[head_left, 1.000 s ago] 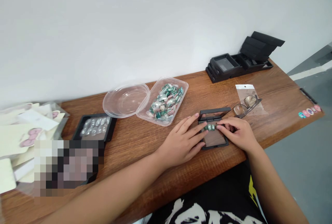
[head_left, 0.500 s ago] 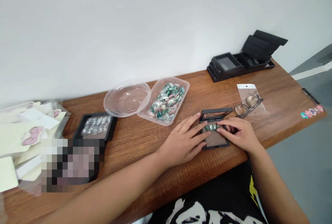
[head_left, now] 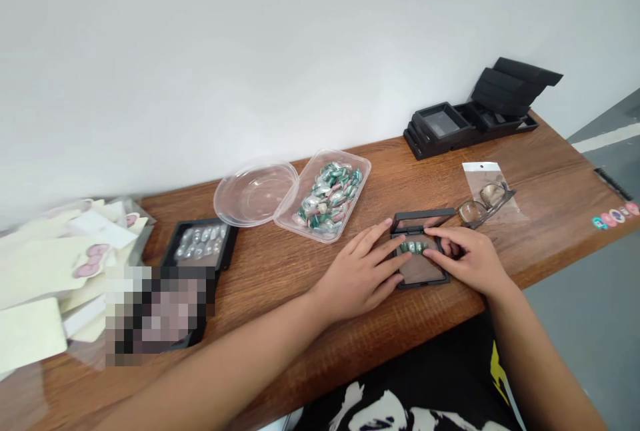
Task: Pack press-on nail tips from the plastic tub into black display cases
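A small black display box (head_left: 423, 272) lies open on the wooden table (head_left: 280, 271), with a short row of green false nails (head_left: 415, 247) inside it. My left hand (head_left: 361, 275) rests flat at the box's left edge, fingers stretched out and touching the row. My right hand (head_left: 465, 259) sits on the box's right side with its fingers curled and the fingertips pressing on the nails' right end.
A clear tub (head_left: 329, 194) holds several green and silver nails, its round lid (head_left: 256, 192) beside it. Another black box of silver nails (head_left: 201, 244) lies left. Glasses (head_left: 481, 204) rest on a plastic bag. Stacked black boxes (head_left: 475, 114) stand far right; cards (head_left: 60, 264) pile at left.
The view has shifted slightly, so everything sits a little further right. Both hands stay on the box and the nail row with only small finger movements.
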`<state>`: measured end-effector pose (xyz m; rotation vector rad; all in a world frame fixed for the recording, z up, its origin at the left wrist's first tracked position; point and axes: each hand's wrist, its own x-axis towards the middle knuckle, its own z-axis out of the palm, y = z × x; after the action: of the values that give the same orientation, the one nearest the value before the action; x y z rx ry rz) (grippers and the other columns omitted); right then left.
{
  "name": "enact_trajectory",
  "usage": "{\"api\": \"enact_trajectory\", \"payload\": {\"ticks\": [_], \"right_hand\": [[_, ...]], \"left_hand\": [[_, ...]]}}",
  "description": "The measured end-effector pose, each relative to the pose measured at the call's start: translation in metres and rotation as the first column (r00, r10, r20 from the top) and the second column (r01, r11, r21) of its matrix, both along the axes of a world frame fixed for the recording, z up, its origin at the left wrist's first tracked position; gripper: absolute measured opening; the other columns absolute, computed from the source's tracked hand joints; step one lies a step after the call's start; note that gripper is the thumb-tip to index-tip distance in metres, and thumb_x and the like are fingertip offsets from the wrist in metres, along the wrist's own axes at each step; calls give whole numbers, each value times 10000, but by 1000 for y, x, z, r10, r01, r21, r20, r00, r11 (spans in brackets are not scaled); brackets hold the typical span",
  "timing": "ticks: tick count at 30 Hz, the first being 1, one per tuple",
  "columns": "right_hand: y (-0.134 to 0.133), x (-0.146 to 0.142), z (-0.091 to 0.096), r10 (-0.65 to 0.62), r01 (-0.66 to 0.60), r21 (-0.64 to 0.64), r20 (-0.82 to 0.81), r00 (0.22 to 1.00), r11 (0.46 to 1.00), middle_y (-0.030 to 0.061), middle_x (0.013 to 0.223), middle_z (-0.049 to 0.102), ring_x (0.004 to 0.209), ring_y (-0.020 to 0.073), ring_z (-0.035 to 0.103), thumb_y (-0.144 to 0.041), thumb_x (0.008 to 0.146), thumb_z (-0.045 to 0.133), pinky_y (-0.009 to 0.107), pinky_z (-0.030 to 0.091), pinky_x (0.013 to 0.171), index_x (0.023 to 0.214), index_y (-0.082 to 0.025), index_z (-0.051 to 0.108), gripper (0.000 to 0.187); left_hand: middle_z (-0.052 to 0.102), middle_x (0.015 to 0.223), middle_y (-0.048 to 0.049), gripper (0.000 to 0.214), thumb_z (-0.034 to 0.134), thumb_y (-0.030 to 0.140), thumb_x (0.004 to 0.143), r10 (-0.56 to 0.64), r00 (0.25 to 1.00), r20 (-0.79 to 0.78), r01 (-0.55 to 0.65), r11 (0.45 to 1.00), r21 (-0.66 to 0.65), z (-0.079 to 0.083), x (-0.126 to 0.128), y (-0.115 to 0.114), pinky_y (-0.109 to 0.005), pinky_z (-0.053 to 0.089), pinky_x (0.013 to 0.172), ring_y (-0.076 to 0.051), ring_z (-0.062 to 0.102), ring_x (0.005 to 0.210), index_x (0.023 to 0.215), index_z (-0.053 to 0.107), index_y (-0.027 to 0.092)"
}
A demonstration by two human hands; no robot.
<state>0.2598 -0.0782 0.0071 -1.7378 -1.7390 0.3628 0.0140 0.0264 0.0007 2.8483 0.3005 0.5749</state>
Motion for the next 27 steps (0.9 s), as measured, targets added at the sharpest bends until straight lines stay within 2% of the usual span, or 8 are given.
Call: {"api": "enact_trajectory", "payload": {"ticks": [11, 27], "right_hand": [[0, -1, 2, -11, 11, -6, 6, 1000, 1000, -42, 616, 560, 523, 114, 474, -351, 878, 713, 241, 423, 541, 1103, -175, 747, 287], [-1, -2, 4, -33, 33, 7, -42, 999, 999, -40, 612, 575, 501, 102, 466, -357, 908, 674, 238, 424, 525, 1063, -190, 749, 241]], "left_hand": [[555, 1493, -38, 368, 489, 365, 1036, 0, 1000, -28, -2, 998, -56, -1, 0, 0, -490, 371, 1162, -331, 302, 1507, 1351, 634, 244], [526, 1519, -56, 394, 462, 391, 1045, 13, 1000, -25, -14, 999, -41, -2, 1, -1, -491, 362, 1170, -324, 301, 1508, 1358, 629, 219]]}}
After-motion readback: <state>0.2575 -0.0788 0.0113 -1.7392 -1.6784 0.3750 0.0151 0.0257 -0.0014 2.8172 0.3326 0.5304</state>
